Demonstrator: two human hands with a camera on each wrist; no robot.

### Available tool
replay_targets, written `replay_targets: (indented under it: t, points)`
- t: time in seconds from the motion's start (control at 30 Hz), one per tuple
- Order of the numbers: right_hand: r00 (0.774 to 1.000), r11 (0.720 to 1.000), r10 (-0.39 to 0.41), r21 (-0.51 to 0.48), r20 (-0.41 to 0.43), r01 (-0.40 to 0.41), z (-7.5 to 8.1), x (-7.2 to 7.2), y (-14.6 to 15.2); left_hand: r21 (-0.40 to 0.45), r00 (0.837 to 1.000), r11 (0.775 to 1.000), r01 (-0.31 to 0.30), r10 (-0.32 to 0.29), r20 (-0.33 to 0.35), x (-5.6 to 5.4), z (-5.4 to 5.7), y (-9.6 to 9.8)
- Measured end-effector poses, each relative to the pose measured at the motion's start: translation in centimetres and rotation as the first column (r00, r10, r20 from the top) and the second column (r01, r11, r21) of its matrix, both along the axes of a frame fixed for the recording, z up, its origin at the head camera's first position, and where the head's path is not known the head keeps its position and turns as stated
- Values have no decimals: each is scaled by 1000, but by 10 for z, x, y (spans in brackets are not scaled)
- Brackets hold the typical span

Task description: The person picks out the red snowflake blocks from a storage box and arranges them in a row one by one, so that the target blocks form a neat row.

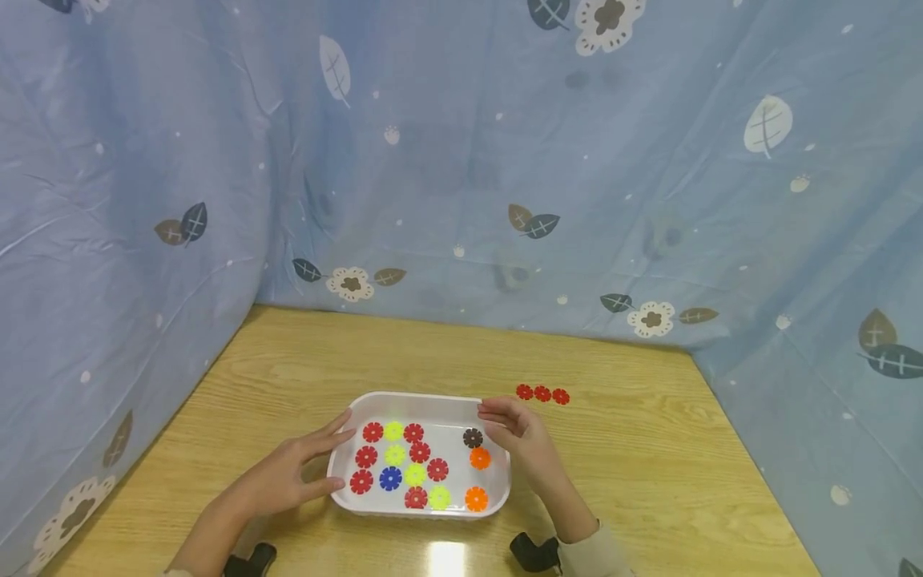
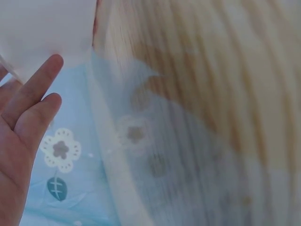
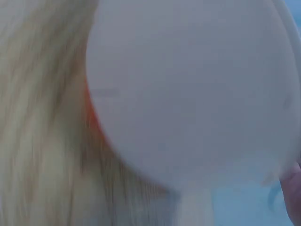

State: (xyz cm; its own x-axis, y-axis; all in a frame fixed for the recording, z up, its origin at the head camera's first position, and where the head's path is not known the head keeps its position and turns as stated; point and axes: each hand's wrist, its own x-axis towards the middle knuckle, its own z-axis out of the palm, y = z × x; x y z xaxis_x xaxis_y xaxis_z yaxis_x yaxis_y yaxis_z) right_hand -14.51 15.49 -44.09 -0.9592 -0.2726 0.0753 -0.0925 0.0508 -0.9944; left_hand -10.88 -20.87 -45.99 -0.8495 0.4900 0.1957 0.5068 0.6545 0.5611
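A white oblong tray (image 1: 425, 513) lies before me in the head view, with several notched plastic snowflake discs inside: red (image 1: 366, 457), yellow (image 1: 395, 455), orange (image 1: 476, 498), one blue (image 1: 391, 478) and one black (image 1: 473, 437). My left hand (image 1: 288, 473) holds the tray's left end, thumb and fingers spread along the rim. At the back right corner, my right hand (image 1: 526, 441) grips the rim with bent fingers. The left wrist view shows extended fingers (image 2: 44, 77) against the pale outer wall; the right wrist view is blurred and mostly filled by the tray.
Three red snowflake discs (image 1: 542, 393) stand in a row on the wooden table (image 1: 613, 449), behind and right of the tray. A blue patterned cloth (image 1: 461, 160) hangs around the table's back and sides. Dark wrist mounts (image 1: 535, 553) sit below the hands.
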Motion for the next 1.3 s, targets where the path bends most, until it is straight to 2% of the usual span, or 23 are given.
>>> replay_targets:
  t: [0.2,0.33,0.47,0.6,0.77,0.87,1.1,1.3]
  points:
    - [992,991,129,-41,4,-129,1,0,-23,6,1000,1000,0,0,-3,-1,1,-1]
    - [986,986,163,-36,15,-162,0,-5,-36,7,1000,1000,3,-3,-1,-2,0,-1]
    - [979,978,201,48,20,-201,-1,-11,-43,-2,1000,1000,-5,5,26,-2,0,0]
    - [968,957,250,151,-7,-246,-6,-16,-47,-11,998,1000,-15,15,55,0,0,1]
    - [951,930,310,213,-19,-299,-12,-23,-49,-3,999,1000,-29,29,31,-1,-1,0]
    - [942,913,337,243,4,-328,-14,-24,-49,-4,1000,1000,-19,19,8,-1,-2,0]
    - [941,888,336,317,46,-333,-17,-23,-50,-6,1000,1000,-23,23,20,-1,-2,0]
    - [946,825,315,471,78,-314,-17,-22,-53,-3,1000,1000,-15,15,13,-1,-2,0]
